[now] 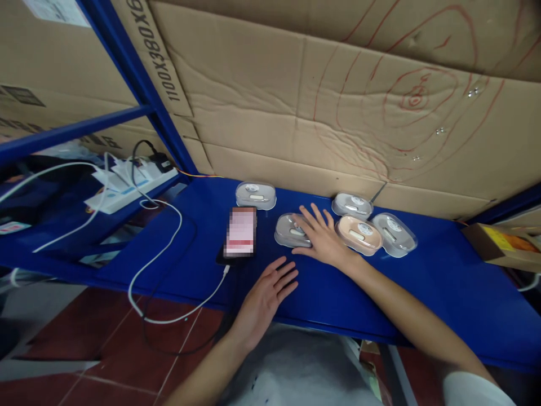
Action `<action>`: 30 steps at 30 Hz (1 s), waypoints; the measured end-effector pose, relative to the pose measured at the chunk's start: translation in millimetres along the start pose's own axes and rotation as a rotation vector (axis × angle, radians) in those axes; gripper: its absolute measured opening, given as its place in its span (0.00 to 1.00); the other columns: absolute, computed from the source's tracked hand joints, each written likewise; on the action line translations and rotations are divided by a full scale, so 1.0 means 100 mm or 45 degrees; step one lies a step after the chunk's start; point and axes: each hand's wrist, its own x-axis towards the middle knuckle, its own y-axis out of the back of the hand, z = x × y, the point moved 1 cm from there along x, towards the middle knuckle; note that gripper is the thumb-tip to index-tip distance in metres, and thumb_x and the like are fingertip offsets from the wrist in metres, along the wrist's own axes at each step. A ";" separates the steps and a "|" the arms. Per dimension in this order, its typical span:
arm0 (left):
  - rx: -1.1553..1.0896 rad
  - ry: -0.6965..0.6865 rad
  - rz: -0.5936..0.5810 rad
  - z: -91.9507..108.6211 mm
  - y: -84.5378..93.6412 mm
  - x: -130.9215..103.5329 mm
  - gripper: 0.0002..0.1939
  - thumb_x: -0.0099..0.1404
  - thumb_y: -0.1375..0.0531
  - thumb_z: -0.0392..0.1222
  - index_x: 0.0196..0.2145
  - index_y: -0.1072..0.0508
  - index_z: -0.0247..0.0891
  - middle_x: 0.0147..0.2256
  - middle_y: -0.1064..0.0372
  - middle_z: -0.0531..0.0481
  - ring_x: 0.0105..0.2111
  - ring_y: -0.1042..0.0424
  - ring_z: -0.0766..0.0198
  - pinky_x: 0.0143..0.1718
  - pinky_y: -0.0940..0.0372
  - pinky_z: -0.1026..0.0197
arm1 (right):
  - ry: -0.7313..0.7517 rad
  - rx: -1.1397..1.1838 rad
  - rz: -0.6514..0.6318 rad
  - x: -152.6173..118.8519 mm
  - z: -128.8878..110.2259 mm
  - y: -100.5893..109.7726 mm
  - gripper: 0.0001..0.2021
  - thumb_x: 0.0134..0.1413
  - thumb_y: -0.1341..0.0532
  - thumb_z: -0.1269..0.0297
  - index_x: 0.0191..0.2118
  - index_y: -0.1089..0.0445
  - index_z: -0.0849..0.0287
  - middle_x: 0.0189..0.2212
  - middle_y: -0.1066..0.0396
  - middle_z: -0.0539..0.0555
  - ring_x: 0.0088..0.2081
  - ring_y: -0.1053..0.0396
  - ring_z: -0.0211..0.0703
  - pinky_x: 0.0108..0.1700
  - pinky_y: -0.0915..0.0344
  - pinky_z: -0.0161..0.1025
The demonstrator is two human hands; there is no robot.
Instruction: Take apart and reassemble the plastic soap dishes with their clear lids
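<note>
My right hand (323,237) has its fingers spread, with thumb and fingertips at the right side of a grey oval case with a clear cover (289,231); whether it presses on the case I cannot tell. My left hand (268,290) hovers palm inward over the front of the blue shelf, fingers apart and holding nothing. Just right of my right hand lies a peach-coloured case (359,234). Two more grey cases, one behind it (351,206) and one to its right (394,234), stand close by. Another grey case (256,195) sits at the back left.
A phone (240,232) with a lit screen lies left of my hands, a white cable (181,321) looping off the front edge. A power strip (131,189) full of plugs stands at left. Cardboard (262,101) walls the back; a small open box (502,245) is at right.
</note>
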 end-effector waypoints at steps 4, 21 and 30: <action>0.144 0.002 -0.051 0.01 0.03 0.00 0.15 0.72 0.37 0.43 0.52 0.23 0.34 0.57 0.24 0.35 0.57 0.24 0.47 0.58 0.32 0.46 | -0.137 -0.123 -0.005 -0.12 0.13 0.22 0.40 0.71 0.46 0.39 0.77 0.52 0.57 0.77 0.54 0.64 0.78 0.59 0.64 0.74 0.58 0.68; 1.423 -0.473 -0.254 -0.34 0.06 -0.12 0.52 0.64 0.27 0.48 0.74 0.54 0.54 0.75 0.54 0.40 0.74 0.47 0.43 0.72 0.46 0.35 | 0.115 0.422 -0.381 -0.93 -0.38 0.57 0.39 0.60 0.29 0.57 0.73 0.43 0.44 0.75 0.47 0.58 0.73 0.48 0.65 0.68 0.41 0.65; 1.915 -0.507 -0.314 -0.34 0.03 -0.14 0.47 0.67 0.30 0.49 0.74 0.51 0.59 0.75 0.52 0.43 0.74 0.48 0.42 0.70 0.42 0.31 | -0.069 0.522 -0.069 -0.89 0.56 0.44 0.29 0.64 0.32 0.48 0.67 0.34 0.49 0.65 0.32 0.63 0.67 0.34 0.61 0.66 0.34 0.61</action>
